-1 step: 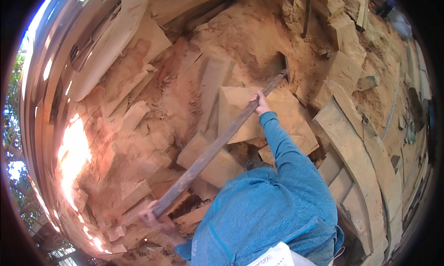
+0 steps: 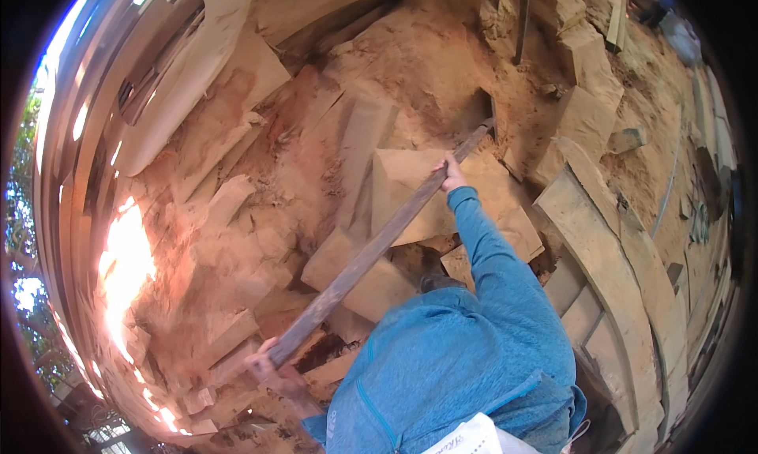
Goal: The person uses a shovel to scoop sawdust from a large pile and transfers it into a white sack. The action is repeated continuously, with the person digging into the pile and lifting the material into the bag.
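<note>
I hold a hoe by its long, worn wooden handle [image 2: 371, 251], which runs slantwise from lower left to upper right. My left hand [image 2: 276, 373] is closed round the near end of the handle. Farther up, toward the head of the hoe, my right hand [image 2: 452, 174] grips it with the arm stretched out. The dark metal blade [image 2: 480, 108] rests against heaped reddish sawdust [image 2: 426, 67], and part of it is hidden there. Below my right hand lies a broad pale wood offcut [image 2: 407, 189], with the handle passing over it.
Wood blocks and slabs lie all around, among them a thick block [image 2: 359, 276] under the handle. Long curved slabs [image 2: 604, 272] stand at my right. Stacked boards [image 2: 87, 138] line the left side. A dark upright bar [image 2: 523, 20] rises at the back. A pale sack [image 2: 683, 39] sits far right.
The hoe and both hands have shifted slightly up and to the right. Both hands keep their hold on the handle.
</note>
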Tool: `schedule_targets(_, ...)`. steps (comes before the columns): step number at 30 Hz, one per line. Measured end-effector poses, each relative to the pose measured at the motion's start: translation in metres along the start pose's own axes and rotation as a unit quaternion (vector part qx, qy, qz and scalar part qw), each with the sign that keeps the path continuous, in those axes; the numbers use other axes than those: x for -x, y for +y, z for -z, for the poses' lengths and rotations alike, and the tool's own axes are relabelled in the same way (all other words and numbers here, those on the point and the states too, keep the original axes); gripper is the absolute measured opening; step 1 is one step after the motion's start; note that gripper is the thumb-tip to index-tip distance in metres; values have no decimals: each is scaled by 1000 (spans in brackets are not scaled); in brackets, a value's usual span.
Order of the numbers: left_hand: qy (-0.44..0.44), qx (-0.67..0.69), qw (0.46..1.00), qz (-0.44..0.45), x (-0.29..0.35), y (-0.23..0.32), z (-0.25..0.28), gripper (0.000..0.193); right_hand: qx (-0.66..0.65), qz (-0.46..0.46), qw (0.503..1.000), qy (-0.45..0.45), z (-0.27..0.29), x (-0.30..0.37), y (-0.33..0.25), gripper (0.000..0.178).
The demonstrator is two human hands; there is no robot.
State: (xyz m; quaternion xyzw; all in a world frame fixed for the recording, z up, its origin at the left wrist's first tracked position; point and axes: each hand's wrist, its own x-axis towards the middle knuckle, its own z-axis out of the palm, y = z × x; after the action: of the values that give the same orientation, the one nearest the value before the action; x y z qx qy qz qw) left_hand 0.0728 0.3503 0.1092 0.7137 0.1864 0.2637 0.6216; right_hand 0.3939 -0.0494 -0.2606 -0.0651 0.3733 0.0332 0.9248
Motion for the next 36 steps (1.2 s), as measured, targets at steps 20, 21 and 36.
schedule_targets(20,107,19,980,-168,-46,17,2,32,-52,-67,996,5,-10,44,35,28)
schedule_targets(21,77,32,984,-159,-39,14,-8,31,-64,-47,996,39,1,33,25,28)
schedule_targets(36,243,5,966,92,-1,-24,12,27,195,58,967,154,8,24,42,15)
